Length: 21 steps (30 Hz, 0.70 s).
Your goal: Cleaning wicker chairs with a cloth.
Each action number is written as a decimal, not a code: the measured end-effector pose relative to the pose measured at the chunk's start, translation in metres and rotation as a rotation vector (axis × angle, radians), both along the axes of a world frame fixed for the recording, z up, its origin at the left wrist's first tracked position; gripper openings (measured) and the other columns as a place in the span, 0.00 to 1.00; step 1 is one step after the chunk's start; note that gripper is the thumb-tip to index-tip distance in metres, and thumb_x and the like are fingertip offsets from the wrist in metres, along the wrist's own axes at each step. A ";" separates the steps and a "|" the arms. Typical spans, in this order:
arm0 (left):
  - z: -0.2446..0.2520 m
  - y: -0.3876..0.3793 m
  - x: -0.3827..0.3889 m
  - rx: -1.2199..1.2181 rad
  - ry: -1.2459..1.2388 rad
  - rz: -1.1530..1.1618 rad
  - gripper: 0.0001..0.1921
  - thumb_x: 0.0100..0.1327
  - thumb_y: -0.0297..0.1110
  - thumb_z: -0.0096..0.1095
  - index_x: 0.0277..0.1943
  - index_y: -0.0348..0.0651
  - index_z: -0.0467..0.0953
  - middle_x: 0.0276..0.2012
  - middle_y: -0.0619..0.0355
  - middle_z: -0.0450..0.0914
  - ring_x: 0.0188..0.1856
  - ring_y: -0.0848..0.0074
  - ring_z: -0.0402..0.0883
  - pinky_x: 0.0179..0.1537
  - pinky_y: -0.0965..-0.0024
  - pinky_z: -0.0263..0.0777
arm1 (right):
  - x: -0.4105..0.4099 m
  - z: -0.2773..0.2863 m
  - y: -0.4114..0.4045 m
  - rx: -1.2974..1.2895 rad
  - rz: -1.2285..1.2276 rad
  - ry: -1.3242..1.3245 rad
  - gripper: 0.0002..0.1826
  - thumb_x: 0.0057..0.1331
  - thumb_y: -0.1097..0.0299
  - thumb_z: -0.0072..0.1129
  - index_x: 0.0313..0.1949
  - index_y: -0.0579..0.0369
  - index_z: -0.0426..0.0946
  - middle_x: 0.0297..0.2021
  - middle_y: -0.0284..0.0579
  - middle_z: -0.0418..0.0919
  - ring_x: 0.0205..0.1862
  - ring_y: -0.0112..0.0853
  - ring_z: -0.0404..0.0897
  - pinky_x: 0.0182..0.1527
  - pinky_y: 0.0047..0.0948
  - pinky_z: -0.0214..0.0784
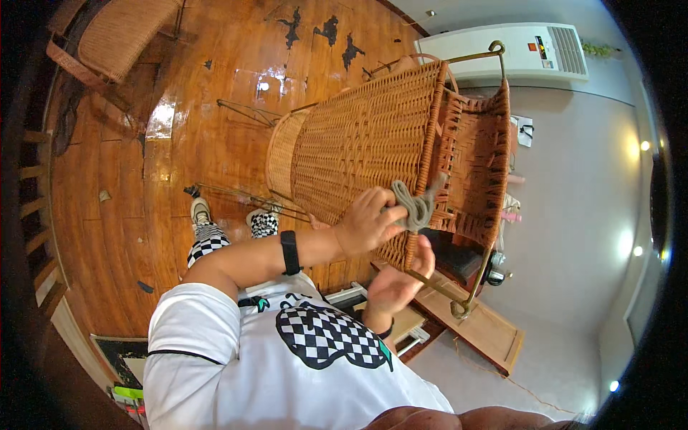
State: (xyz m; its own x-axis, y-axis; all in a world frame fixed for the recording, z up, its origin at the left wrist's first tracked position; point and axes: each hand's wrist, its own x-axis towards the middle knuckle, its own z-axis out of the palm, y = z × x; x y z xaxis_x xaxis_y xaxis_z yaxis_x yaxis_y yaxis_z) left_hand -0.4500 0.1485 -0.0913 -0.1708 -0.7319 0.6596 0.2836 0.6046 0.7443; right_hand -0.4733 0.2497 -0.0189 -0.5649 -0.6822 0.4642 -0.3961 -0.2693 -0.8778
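My left hand (368,220) pinches a folded bundle of grey-green cord (416,209) against the top edge of a rattan chair's woven backrest (355,150). One end of the cord reaches toward the darker woven headrest (475,166). Below it, my right hand (398,279) has its palm turned up beside the backrest's rim, with fingers extended. Part of that hand lies behind the rim, and nothing shows in its grip. Brass-coloured metal rods with scrolled ends (461,309) frame the headrest. The chair's seat (279,150) and thin metal legs (247,201) show toward the left.
A second rattan chair (126,32) stands at upper left. The wooden floor (161,204) has dark worn patches. A white floor-standing air conditioner (500,51) is against the wall. A wooden panel (473,328) and a black padded object (457,255) are close to my right hand.
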 end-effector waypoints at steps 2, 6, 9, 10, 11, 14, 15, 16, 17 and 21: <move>-0.018 -0.001 -0.007 0.085 -0.023 -0.016 0.19 0.53 0.34 0.61 0.47 0.45 0.64 0.37 0.50 0.65 0.40 0.57 0.68 0.40 0.57 0.64 | 0.005 -0.017 0.008 0.013 0.033 -0.184 0.33 0.60 0.62 0.53 0.60 0.62 0.52 0.58 0.50 0.59 0.60 0.40 0.60 0.62 0.42 0.51; -0.035 -0.004 -0.005 0.227 -0.098 -0.004 0.19 0.54 0.34 0.61 0.47 0.43 0.64 0.37 0.49 0.66 0.39 0.57 0.68 0.39 0.60 0.65 | 0.003 -0.022 0.014 0.113 -0.035 -0.189 0.35 0.60 0.64 0.56 0.62 0.59 0.51 0.59 0.50 0.58 0.62 0.42 0.58 0.63 0.45 0.48; -0.019 0.007 -0.004 0.196 -0.096 -0.008 0.18 0.53 0.34 0.62 0.45 0.43 0.65 0.36 0.51 0.67 0.37 0.58 0.69 0.37 0.60 0.65 | -0.011 -0.036 0.033 0.263 -0.046 -0.397 0.33 0.60 0.64 0.56 0.60 0.64 0.53 0.58 0.50 0.61 0.62 0.40 0.58 0.63 0.41 0.49; -0.012 0.013 -0.001 0.199 -0.098 -0.016 0.18 0.53 0.34 0.62 0.45 0.43 0.65 0.36 0.51 0.67 0.37 0.58 0.69 0.37 0.60 0.65 | -0.003 -0.040 0.026 0.172 -0.102 -0.371 0.31 0.61 0.62 0.54 0.57 0.69 0.56 0.54 0.50 0.65 0.58 0.39 0.64 0.61 0.38 0.54; -0.003 0.020 0.003 0.124 -0.022 -0.066 0.18 0.52 0.34 0.63 0.44 0.43 0.66 0.35 0.52 0.67 0.36 0.59 0.69 0.36 0.60 0.65 | -0.005 -0.041 0.028 0.174 -0.111 -0.372 0.31 0.61 0.62 0.54 0.57 0.69 0.56 0.54 0.50 0.65 0.58 0.39 0.64 0.61 0.38 0.54; -0.009 0.021 0.006 -0.032 0.058 -0.100 0.17 0.51 0.34 0.64 0.43 0.44 0.68 0.35 0.54 0.67 0.35 0.61 0.68 0.34 0.60 0.64 | -0.011 -0.044 0.033 0.081 0.242 -0.432 0.24 0.64 0.67 0.46 0.57 0.64 0.59 0.56 0.49 0.65 0.57 0.38 0.66 0.60 0.38 0.55; -0.019 0.020 0.008 -0.117 0.063 -0.090 0.17 0.50 0.35 0.65 0.42 0.44 0.68 0.34 0.55 0.67 0.35 0.62 0.68 0.33 0.60 0.64 | -0.012 -0.047 0.033 0.082 0.244 -0.439 0.24 0.64 0.67 0.46 0.57 0.64 0.59 0.56 0.49 0.65 0.57 0.38 0.66 0.60 0.38 0.55; -0.031 0.018 0.008 -0.135 0.027 -0.087 0.18 0.49 0.36 0.66 0.42 0.44 0.68 0.34 0.55 0.68 0.35 0.61 0.69 0.33 0.60 0.65 | -0.013 -0.049 0.033 0.079 0.197 -0.390 0.23 0.64 0.67 0.46 0.56 0.65 0.60 0.55 0.49 0.66 0.57 0.38 0.65 0.60 0.39 0.55; -0.045 0.015 0.008 -0.130 0.029 -0.088 0.18 0.49 0.36 0.66 0.42 0.44 0.68 0.34 0.55 0.68 0.35 0.61 0.69 0.33 0.60 0.65 | -0.013 -0.051 0.031 0.077 0.150 -0.341 0.22 0.64 0.68 0.46 0.56 0.66 0.61 0.54 0.49 0.66 0.58 0.38 0.65 0.61 0.39 0.54; -0.075 0.012 0.008 0.038 -0.212 -0.043 0.16 0.52 0.34 0.64 0.42 0.43 0.69 0.35 0.53 0.69 0.36 0.60 0.70 0.34 0.60 0.66 | -0.008 -0.071 0.022 0.053 -0.181 -0.446 0.19 0.63 0.67 0.51 0.50 0.66 0.66 0.50 0.48 0.71 0.55 0.35 0.68 0.59 0.38 0.56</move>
